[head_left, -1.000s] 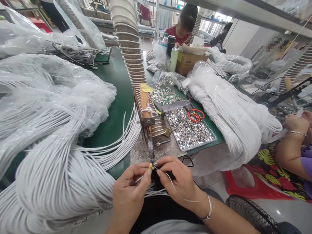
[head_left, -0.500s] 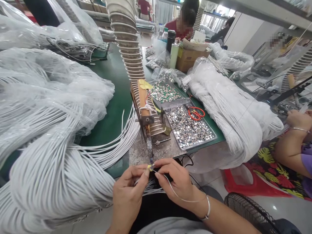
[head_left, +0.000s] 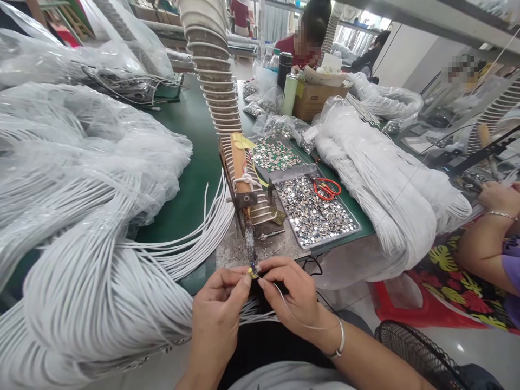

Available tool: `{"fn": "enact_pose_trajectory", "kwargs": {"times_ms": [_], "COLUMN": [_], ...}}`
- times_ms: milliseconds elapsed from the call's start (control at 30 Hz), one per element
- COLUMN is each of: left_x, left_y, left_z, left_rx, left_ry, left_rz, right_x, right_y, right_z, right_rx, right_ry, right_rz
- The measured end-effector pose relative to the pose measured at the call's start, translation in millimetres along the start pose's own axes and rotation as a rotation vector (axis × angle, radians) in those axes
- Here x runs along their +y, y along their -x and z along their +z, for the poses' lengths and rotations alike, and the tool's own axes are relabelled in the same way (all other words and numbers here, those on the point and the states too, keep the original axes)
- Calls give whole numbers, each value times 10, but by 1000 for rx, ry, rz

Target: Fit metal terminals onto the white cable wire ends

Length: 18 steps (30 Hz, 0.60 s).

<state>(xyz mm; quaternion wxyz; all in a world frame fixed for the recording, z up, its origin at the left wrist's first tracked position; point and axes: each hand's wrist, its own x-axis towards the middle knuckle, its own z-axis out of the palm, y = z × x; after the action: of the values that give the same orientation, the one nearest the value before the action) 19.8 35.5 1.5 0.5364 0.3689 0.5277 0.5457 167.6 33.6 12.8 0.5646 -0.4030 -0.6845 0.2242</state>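
Observation:
My left hand is closed, thumb and finger pinching what looks like a white cable's end; a small yellow bit shows at the fingertips. Opposite it, my right hand is closed on a thin solder wire, which trails back over the wrist. Right above the fingertips is the dark tip of a soldering iron, clamped point-down in a stand. Any small connector between the fingers is too hidden to make out. A large bundle of white cables lies left of my left hand.
A clear tray of small metal connectors, with red-handled snips on top, stands right of the iron. Behind lie green-and-metal parts. A ribbed hose runs down to the iron. Bagged cables and a co-worker's arm are at right.
Both hands have shifted slightly upward at the iron's tip, with the yellow bit now closer against it. The solder wire stays in my right hand.

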Motion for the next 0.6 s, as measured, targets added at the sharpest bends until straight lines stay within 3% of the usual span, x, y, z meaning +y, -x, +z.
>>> {"fn": "enact_pose_trajectory", "kwargs": {"times_ms": [600], "left_x": [-52], "left_y": [-1], "left_z": [-31], "left_rx": [8], "left_ry": [28], "left_rz": [8], "right_x": [33], "right_y": [-28], "right_z": [3], "right_rx": [-44], "right_ry": [7], "right_rz": [11]}}
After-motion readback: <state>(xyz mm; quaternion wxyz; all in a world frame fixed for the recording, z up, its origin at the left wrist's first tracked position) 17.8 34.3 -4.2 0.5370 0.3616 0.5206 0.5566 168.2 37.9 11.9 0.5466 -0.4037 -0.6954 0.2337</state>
